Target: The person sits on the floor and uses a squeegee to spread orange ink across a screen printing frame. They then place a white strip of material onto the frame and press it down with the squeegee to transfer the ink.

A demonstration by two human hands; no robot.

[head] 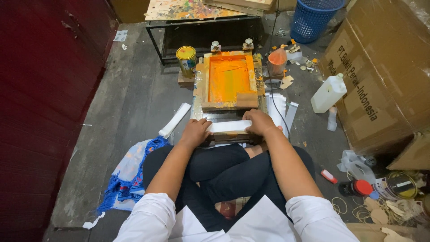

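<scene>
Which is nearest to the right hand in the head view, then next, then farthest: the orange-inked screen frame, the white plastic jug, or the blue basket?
From the right hand:
1. Orange-inked screen frame, just ahead of the hand.
2. White plastic jug, off to the right beside the cardboard box.
3. Blue basket, far ahead at the top right.

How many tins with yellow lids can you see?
2: a round yellow-lidded metal tin left of the orange-inked wooden screen frame, and another yellow-lidded tin at far right amid clutter. More may be hidden.

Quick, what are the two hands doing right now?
Left hand: closed on the left end of the white strip.
Right hand: closed on the strip's right end.
</scene>
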